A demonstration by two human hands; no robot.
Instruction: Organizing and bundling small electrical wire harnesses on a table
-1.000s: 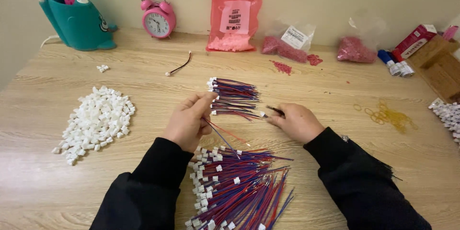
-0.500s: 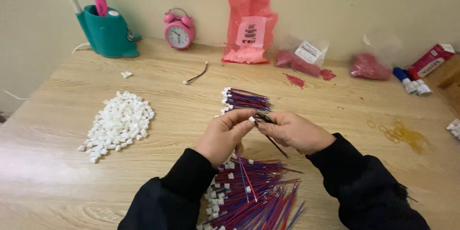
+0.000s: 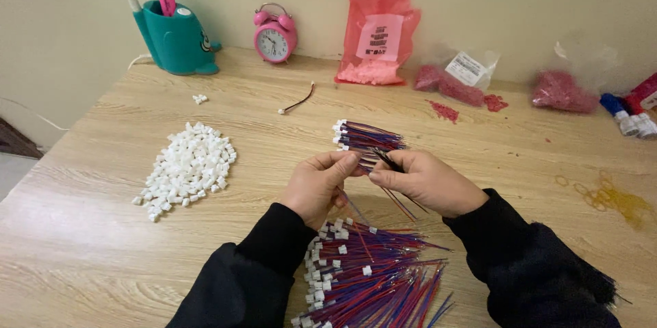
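Both hands meet above mid-desk. Left hand [image 3: 316,188] and right hand [image 3: 428,181] each pinch closed on a thin wire lead [image 3: 397,194], its tails trailing toward the near loose wire pile [image 3: 369,280]. Sorted wire bundle [image 3: 366,138] lies just beyond the fingers. Lead judged light, limp, easily kinked; best held near its white connector. White connector heap [image 3: 188,167] at left.

The person wore long black sleeves of soft, thick fabric; the left hand [image 3: 317,186] and right hand [image 3: 428,181] were bare.
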